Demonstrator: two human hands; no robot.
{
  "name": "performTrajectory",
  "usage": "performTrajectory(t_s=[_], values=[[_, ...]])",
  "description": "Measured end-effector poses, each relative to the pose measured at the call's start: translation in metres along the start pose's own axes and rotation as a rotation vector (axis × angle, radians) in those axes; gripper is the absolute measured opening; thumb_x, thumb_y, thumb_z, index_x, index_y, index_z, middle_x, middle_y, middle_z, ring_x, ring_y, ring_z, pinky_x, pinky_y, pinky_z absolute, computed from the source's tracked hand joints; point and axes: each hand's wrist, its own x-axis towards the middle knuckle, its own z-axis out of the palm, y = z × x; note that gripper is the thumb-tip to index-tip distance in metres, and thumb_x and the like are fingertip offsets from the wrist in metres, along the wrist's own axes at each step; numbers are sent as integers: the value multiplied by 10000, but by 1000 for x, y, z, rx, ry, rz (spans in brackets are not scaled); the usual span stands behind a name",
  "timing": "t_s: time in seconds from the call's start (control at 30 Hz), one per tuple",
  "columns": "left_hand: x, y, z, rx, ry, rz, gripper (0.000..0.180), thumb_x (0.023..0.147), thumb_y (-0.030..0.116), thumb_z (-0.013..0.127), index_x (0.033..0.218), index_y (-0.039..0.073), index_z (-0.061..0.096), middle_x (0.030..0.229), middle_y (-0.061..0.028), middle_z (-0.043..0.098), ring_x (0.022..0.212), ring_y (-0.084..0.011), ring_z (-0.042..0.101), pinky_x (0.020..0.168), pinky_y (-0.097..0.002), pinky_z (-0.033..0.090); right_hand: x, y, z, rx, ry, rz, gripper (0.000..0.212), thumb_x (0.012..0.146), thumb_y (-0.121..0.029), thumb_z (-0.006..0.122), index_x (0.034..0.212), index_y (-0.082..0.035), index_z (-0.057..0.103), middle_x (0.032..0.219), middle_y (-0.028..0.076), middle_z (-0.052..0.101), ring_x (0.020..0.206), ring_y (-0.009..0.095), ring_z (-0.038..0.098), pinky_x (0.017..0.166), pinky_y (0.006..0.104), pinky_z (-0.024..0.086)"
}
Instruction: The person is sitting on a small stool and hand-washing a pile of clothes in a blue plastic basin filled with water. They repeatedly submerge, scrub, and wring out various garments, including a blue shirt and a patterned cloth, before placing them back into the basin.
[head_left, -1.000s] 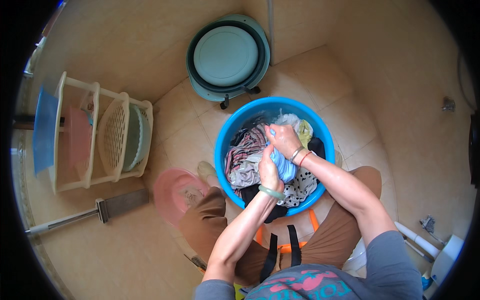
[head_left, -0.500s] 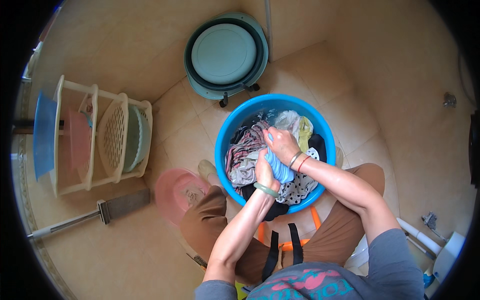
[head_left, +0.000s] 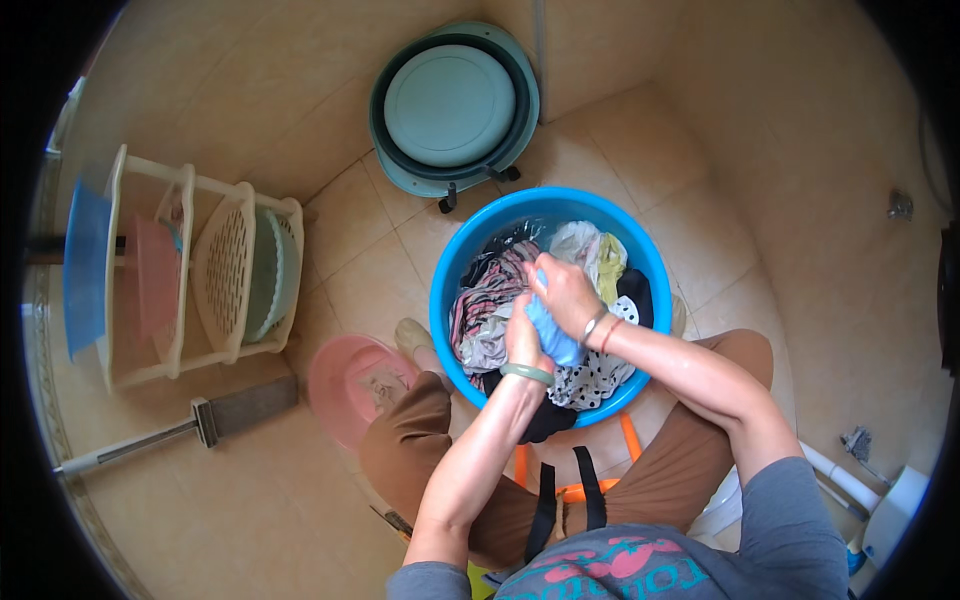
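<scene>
Left hand [head_left: 524, 335] and right hand [head_left: 568, 300] gripping light-blue cloth [head_left: 553, 337] between them; long axis slanting far-left to near-right.

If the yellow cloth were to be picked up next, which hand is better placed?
Probably the right hand: it is nearer the yellow cloth, in the right part of the tub. The left hand is farther away. Both hands grip the blue cloth, so one would need freeing.
</scene>
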Motion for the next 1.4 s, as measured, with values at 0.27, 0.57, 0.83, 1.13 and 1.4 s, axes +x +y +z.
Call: performTrajectory(t_s=[0.27, 0.57, 0.83, 1.13, 1.4], values=[[-12, -12, 4, -53, -46, 22, 192, 911, 295, 557, 881, 111, 603, 859, -2, 653, 787, -142, 623, 720, -304, 513, -14, 54, 13, -264, -92, -55, 176, 912, -219, 524, 826, -78, 588, 741, 133, 631, 626, 309, 636, 538, 401, 516], [19, 65, -75, 852, 24, 445, 418, 817, 138, 537, 1234, 104, 543, 1180, -106, 545, 985, -212, 543, 933, -337, 436, 35, 25, -53, 593, -339, 329, 332, 855, -358, 686, 895, -31, 650, 851, 2, 634, 808, 73, 552, 733, 245, 458], [-40, 72, -2, 1328, -399, 582, 387, 782, 224, 686, 1112, 34, 614, 987, -130, 655, 916, -231, 613, 863, -355, 458, 26, -15, -83, 530, -525, -167, 360, 792, -257, 677, 1097, -70, 633, 1001, 93, 663, 1013, 228, 590, 948, 366, 443], [-86, 107, 27, 341, -499, 333, 296, 919, 220, 579, 1107, -9, 587, 1035, -73, 645, 926, -147, 610, 865, -298, 467, -4, 49, -32, 411, -510, 70, 315, 822, -138, 605, 1118, -37, 571, 1026, 82, 634, 952, 205, 607, 873, 321, 461], [-36, 130, -57, 1196, -235, 548, 719, 759, 432, 763, 1276, 4, 505, 1215, -157, 569, 1113, -234, 555, 972, -328, 421, 22, 18, -62, 1308, -111, 484, 77, 878, -150, 599, 860, -78, 578, 856, -29, 539, 836, 59, 498, 774, 230, 414]])
